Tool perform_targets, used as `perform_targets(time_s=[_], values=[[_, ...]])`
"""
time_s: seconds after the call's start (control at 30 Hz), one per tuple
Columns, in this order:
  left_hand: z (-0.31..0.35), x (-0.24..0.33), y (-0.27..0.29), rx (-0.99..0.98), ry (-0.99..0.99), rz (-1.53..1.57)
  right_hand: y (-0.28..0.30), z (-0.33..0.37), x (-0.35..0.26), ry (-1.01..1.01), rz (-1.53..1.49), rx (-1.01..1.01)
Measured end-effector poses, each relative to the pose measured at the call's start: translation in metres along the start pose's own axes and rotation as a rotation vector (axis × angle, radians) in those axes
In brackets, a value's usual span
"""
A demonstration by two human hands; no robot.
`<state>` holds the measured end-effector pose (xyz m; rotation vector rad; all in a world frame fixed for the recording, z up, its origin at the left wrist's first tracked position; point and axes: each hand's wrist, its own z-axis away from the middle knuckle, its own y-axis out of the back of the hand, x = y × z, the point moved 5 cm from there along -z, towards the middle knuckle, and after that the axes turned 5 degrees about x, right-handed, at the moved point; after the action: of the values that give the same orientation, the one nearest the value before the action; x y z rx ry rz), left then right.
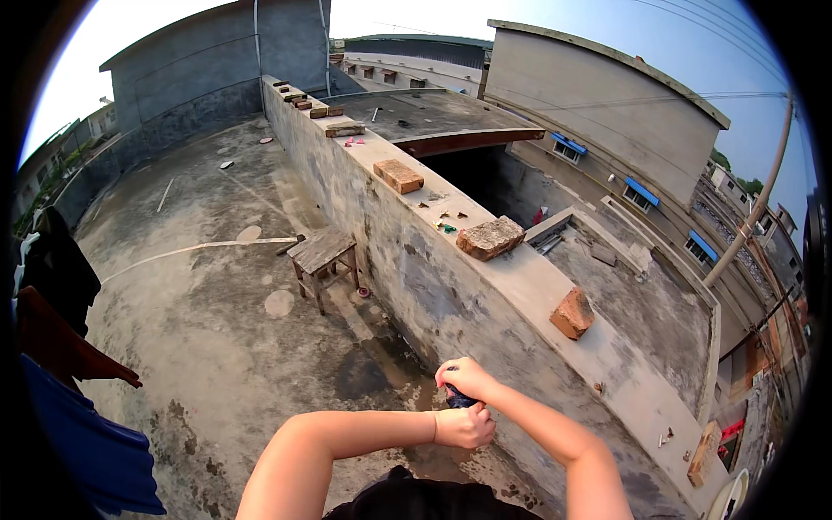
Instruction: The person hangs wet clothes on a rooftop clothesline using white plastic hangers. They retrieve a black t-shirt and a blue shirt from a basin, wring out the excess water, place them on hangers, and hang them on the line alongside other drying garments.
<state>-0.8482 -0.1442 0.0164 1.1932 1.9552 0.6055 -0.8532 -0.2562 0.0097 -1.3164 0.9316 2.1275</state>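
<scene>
My left hand [465,427] is closed in a fist around the lower part of a dark blue bundle, apparently cloth [460,399]. Just above it, my right hand [468,379] is wrapped over the top of the same bundle. Only a small crumpled stretch of it shows between the two hands; the rest is hidden by my fingers. Both forearms reach in from the lower edge, and the hands meet in front of my dark top, close to the side of a low concrete wall [407,260].
Bricks [491,237] and small scraps lie along the wall's top. A wooden stool [323,253] stands against the wall on the stained rooftop floor [199,303]. Blue cloth [82,442] and darker garments hang at the left. Beyond the wall is a dark opening [477,178].
</scene>
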Motion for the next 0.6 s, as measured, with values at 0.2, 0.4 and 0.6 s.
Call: perform_targets(time_s=[0.2,0.4,0.6], values=[[0.019,0.001,-0.033,-0.062,-0.113,-0.199,-0.009,-0.018,0.003,-0.024,0.369,0.126],[0.047,0.005,-0.085,-0.221,-0.218,-0.189,-0.015,-0.032,0.014,0.136,0.587,0.341],[0.065,0.004,-0.119,-0.310,-0.018,0.033,-0.021,-0.037,0.014,0.129,0.648,0.403]])
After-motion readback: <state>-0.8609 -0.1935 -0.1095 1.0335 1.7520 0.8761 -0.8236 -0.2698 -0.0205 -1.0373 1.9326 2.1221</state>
